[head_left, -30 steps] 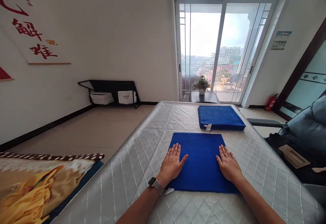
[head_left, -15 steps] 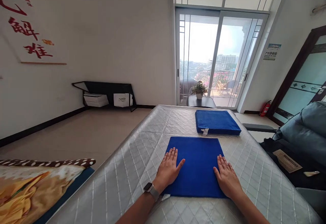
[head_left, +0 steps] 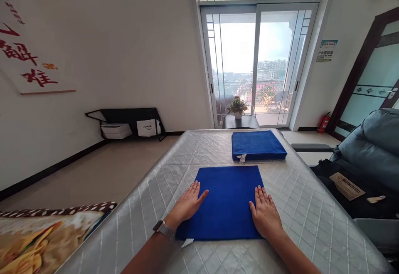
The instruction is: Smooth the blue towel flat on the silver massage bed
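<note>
While the left hand [head_left: 188, 203] is lying open over the left edge of the folded blue cloth [head_left: 229, 207] — fingers straight, thumb spread, gripping nothing — the right hand [head_left: 267, 215] is resting flat over the opposite edge, its fingers also extended and its grasp free. The cloth is lying on the silver quilted cover [head_left: 149, 207], a white tag [head_left: 187, 243] sticking out at its near left corner, and just beyond it a stack of blue cloths [head_left: 258, 143] is sitting on the same cover.
</note>
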The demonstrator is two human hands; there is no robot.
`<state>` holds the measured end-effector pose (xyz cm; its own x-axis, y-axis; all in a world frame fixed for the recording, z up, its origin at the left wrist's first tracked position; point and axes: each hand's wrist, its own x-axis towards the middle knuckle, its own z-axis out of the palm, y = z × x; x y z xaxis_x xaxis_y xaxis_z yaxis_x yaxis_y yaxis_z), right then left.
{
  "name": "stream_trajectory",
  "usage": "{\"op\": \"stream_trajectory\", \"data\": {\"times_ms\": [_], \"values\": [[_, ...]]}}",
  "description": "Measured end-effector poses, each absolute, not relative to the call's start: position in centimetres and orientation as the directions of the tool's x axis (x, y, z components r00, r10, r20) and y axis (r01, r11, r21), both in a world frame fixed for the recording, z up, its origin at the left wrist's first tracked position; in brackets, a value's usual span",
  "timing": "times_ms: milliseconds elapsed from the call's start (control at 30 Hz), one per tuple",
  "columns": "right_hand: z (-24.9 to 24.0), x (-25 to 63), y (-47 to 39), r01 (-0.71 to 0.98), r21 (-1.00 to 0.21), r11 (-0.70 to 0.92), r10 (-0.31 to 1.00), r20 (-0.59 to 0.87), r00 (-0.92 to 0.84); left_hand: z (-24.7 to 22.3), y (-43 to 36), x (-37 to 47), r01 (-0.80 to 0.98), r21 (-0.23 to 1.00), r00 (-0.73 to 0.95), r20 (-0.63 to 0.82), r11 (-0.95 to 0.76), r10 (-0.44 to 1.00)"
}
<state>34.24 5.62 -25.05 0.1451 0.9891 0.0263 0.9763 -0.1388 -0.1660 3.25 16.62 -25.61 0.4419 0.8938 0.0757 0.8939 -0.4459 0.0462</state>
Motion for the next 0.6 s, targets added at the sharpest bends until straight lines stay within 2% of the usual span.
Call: {"op": "stream_trajectory", "data": {"times_ms": [133, 333, 400, 600], "values": [[-25.2, 34.7, 5.6, 0.968, -0.213, -0.135, 0.989, 0.024, 0.143, -23.6, 15.7, 5.7, 0.917, 0.011, 0.395, 0.122, -0.399, 0.911], [-25.6, 35.2, 5.5, 0.970, -0.213, -0.115, 0.992, 0.035, 0.125, -22.9, 9.6, 17.3, 0.670, 0.097, 0.720, 0.158, -0.736, 0.676], [-25.7, 35.3, 5.4, 0.979, -0.191, -0.074, 0.996, 0.036, 0.082, -23.3, 8.2, 19.8, 0.605, 0.127, 0.767, 0.172, -0.786, 0.618], [-25.6, 35.3, 5.5, 0.972, -0.204, -0.116, 0.992, 0.027, 0.124, -24.7, 8.7, 18.4, 0.664, 0.126, 0.724, 0.142, -0.737, 0.675]]}}
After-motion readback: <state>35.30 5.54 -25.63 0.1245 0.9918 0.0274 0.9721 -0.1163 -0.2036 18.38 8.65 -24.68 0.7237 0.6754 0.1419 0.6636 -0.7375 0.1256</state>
